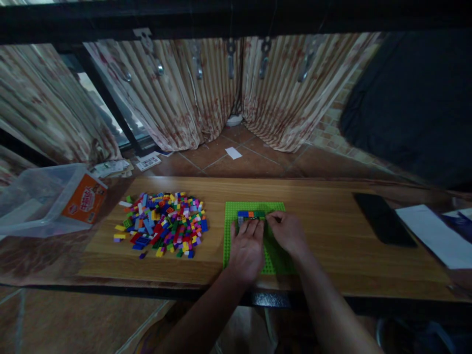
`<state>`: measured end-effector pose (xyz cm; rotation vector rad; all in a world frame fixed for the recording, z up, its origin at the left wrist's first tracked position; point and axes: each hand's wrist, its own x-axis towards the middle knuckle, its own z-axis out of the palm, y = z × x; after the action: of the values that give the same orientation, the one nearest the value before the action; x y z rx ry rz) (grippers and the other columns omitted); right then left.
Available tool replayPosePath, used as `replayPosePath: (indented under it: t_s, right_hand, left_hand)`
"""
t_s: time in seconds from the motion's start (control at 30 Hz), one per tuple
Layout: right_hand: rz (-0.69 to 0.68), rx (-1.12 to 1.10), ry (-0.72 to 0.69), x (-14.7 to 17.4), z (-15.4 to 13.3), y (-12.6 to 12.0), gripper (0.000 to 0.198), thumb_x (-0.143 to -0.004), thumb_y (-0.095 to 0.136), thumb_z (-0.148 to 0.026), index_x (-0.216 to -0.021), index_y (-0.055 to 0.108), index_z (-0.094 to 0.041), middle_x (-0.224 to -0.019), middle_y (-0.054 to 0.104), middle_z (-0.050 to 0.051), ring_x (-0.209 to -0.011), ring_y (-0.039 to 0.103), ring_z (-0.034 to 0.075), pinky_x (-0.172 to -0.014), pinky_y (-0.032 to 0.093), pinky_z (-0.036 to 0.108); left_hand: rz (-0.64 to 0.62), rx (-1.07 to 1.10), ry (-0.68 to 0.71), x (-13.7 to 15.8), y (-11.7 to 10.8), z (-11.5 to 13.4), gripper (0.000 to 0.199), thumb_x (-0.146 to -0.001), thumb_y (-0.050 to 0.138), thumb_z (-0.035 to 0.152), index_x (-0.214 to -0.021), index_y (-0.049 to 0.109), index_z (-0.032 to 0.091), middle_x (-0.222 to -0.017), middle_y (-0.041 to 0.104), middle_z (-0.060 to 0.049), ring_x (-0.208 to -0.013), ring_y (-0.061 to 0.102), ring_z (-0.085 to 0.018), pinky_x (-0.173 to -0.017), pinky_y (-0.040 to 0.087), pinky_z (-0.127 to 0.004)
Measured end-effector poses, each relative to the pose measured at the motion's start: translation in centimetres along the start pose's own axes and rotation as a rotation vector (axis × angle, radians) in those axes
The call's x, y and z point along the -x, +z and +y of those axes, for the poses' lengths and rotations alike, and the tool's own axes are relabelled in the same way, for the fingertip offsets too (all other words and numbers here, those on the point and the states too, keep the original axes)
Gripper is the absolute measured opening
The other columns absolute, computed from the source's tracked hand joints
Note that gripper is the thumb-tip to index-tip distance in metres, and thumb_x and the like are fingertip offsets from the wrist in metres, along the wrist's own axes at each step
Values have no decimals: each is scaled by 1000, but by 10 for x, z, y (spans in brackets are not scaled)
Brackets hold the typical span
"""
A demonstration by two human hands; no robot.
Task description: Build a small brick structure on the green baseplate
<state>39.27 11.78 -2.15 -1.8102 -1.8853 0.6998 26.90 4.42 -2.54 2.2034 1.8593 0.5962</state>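
On the green baseplate [236, 246], a short blue-orange-green brick row [251, 215] meets both hands.

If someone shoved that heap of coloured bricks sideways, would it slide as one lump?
Probably not. The heap of bricks is many small loose pieces, so it would likely spread and scatter. They look like light plastic, and the wooden table looks smooth, so strays might skid toward the edge.
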Motion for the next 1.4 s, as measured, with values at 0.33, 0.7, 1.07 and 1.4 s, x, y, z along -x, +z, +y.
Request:
replayPosePath:
  t_s: [0.33,0.7,1.07,1.4]
  right_hand:
    - [-21,-74,29,-3,9,-9,30,-84,49,-32,-84,73,-15,-77,73,6,-73,66,20,-68,44,30]
    - [-59,1,29,0,2,-11,36,-83,53,-47,-86,74,-18,-79,74,7,-72,67,22,-68,46,33]
    - [-104,222,63,2,4,-3,47,-75,54,-66,-86,70,-22,-78,73,8,-71,67,28,-63,47,39]
    - [-43,286,3,-6,23,14,47,-70,53,-72,-78,64,-27,-70,69,9,-56,62,31,-55,45,44]
  left_hand:
    - [351,238,-121,-10,-31,-43,31,-89,48,13,-118,60,15,-111,69,-11,-108,61,-24,-97,48,-43]
    - [339,330,-218,-7,-37,-49,30,-89,49,14,-115,63,17,-114,70,-8,-110,63,-21,-99,50,-39]
    - [336,372,-252,-4,-37,-48,31,-88,49,17,-115,64,18,-112,71,-7,-107,64,-20,-101,49,-37]
    - [346,357,-232,4,-44,-56,31,-86,50,18,-114,65,17,-109,72,-8,-102,65,-22,-98,50,-38]
